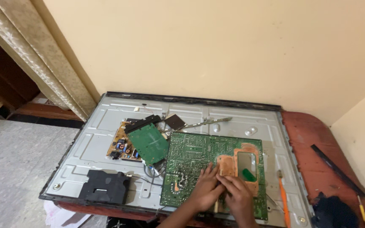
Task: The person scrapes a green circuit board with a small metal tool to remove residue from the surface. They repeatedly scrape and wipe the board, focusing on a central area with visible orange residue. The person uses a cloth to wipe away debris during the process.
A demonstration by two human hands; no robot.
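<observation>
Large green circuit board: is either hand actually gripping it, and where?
Cannot tell a grip. Both the left hand and right hand rest on the large green circuit board by its front edge, fingertips pressing its face.

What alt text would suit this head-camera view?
Two hands, left and right, press together on a large green circuit board lying on a television's metal back panel. An orange-handled screwdriver lies right.

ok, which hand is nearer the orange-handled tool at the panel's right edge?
Right. The right hand rests on the large green circuit board, on the side toward the orange-handled tool; the left hand sits beyond it, farther from the tool.
</observation>
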